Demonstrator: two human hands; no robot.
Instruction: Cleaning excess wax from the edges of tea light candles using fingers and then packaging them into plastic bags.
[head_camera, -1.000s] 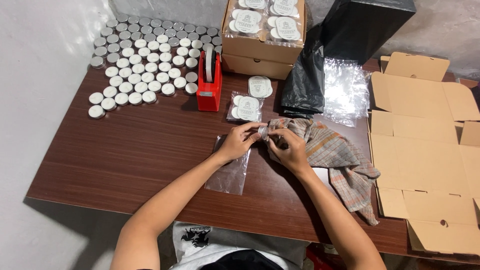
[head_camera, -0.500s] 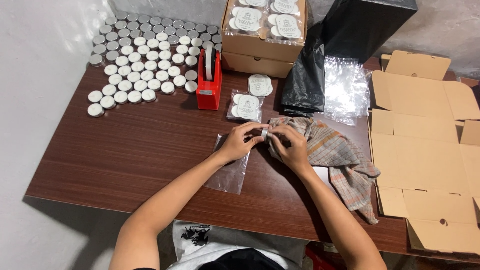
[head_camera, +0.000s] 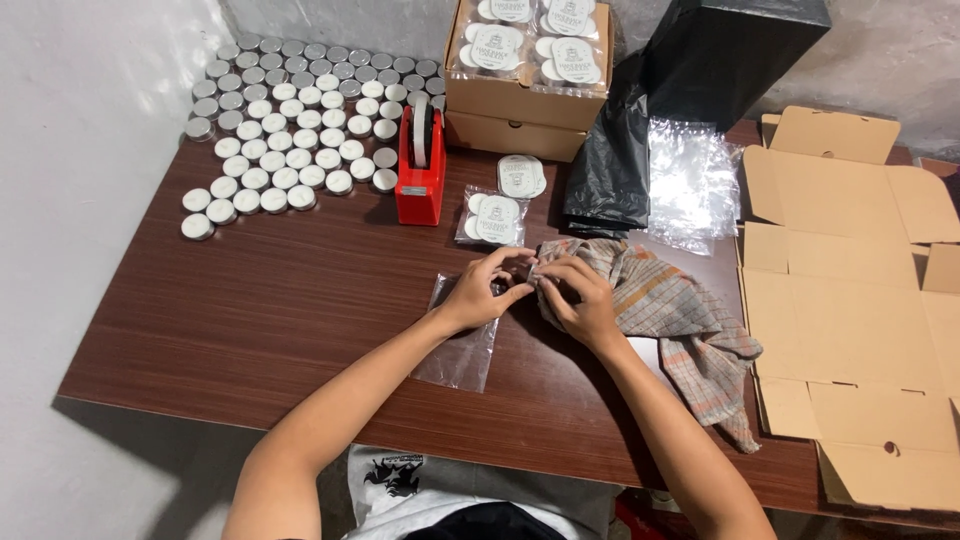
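One clear bag is pinched at its mouth by both the left hand and right hand; two packed bags lie on the bench.

Small packing workshop: rows of round tins, cardboard boxes, tape dispenser.

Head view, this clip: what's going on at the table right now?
A person sits at a dark wooden table, both hands together over the top edge of a clear plastic bag. The left hand and right hand pinch something small between them; what it is cannot be told. A checked cloth lies under the right hand. Rows of small round tins, a red tape dispenser, filled packets and flat cardboard boxes lie around.
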